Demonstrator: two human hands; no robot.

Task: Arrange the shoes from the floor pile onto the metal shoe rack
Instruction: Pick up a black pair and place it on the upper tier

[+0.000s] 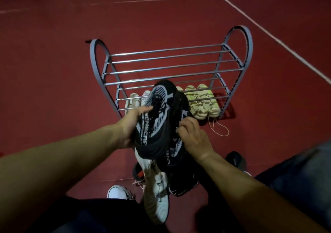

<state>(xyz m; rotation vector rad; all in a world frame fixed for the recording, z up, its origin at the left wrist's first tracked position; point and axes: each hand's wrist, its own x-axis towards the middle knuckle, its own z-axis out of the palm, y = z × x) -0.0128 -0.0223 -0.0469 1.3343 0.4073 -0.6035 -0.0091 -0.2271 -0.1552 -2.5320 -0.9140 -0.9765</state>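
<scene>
Looks like mid-carry: both black sneakers are up off the pile, heading for the rack [168, 66]. Left hand [131, 125] curls round the near sneaker [155, 114], right hand [191, 134] pinches the second one [179, 123] beside it. Pale pairs [202, 102] already sit on the bottom tier, so next I'd guess they go on a bare upper tier, soles flat across the bars. More shoes [157, 193] wait on the floor.

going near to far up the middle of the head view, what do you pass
white shoe → black and white sneakers gripped by the left hand and right hand → pale shoes on the bottom tier → metal shoe rack upper bars → red floor
</scene>
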